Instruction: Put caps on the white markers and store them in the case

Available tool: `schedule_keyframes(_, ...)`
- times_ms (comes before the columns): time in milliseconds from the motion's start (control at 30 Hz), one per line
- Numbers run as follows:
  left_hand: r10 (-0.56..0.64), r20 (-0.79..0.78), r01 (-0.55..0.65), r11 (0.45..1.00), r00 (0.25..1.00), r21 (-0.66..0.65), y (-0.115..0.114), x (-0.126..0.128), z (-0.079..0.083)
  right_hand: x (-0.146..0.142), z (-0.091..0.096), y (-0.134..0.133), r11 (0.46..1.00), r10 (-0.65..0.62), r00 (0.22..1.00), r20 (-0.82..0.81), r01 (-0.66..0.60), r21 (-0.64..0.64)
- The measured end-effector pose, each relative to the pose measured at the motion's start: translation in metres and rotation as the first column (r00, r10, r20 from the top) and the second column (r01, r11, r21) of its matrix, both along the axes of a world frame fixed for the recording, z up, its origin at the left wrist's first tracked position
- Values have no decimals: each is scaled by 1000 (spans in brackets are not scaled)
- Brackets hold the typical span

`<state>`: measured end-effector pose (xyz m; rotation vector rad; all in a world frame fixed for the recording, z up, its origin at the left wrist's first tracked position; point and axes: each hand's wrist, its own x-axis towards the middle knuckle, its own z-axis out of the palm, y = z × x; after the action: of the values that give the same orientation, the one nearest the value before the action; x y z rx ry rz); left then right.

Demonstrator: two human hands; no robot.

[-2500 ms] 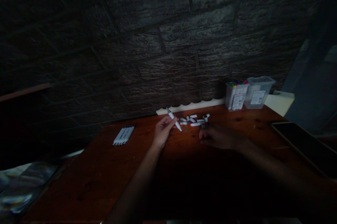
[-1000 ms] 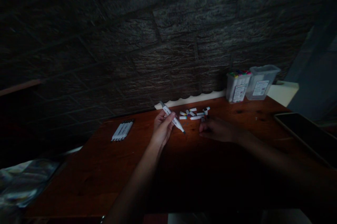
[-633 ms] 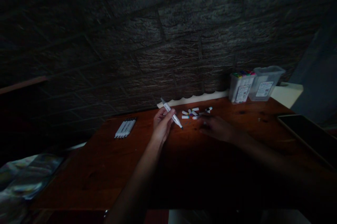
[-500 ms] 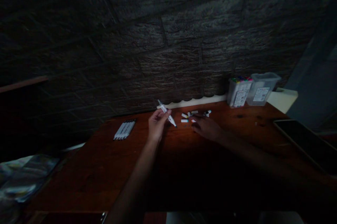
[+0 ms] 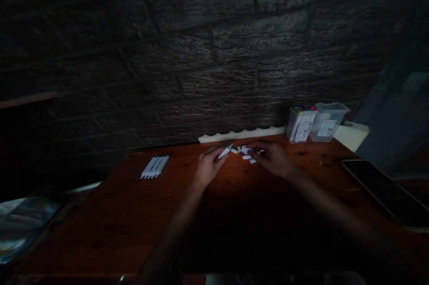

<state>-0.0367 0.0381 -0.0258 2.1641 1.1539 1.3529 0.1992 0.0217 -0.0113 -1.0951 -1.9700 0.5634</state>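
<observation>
My left hand [image 5: 207, 167] is closed on a white marker [image 5: 225, 151] that lies nearly level, its tip pointing right toward a small heap of loose marker caps [image 5: 244, 152] on the wooden table [image 5: 134, 218]. My right hand [image 5: 275, 158] rests over the right side of that heap with its fingers curled down onto the caps. Whether it holds one is hidden in the dark. Both hands are close together near the table's far edge.
Several white markers [image 5: 156, 166] lie side by side at the far left of the table. Two plastic tubs [image 5: 317, 121] stand at the back right, one filled with coloured markers. A dark tablet [image 5: 385, 191] lies at the right. A stone wall stands behind.
My left hand has lowered and tipped the marker from a steep slant to almost level. My right hand has slid forward from beside the caps onto them.
</observation>
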Motion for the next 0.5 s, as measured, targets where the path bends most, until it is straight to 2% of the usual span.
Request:
schedule_keyframes(67, -58, -20, 58, 998, 998, 2, -3, 6, -1, 10, -1, -6, 999, 39, 988, -152, -44, -25)
schedule_keyframes(167, -92, -39, 93, 995, 995, 20, -6, 14, -3, 14, -1, -9, 999, 45, 974, -220, -48, -7)
schedule_keyframes(300, -92, -104, 97, 994, 990, 53, -8, 17, -4, 12, 1, -9, 997, 8, 987, -163, 5, 83)
schedule_keyframes(367, -110, -161, 124, 989, 981, 76, -8, 17, -5, 11, 2, -9, 992, 28, 992, -120, -13, 124)
schedule_keyframes(500, -97, -286, 128, 988, 953, 92, -8, 16, -8, 8, 0, -10, 992, 58, 996, -70, -50, 117)
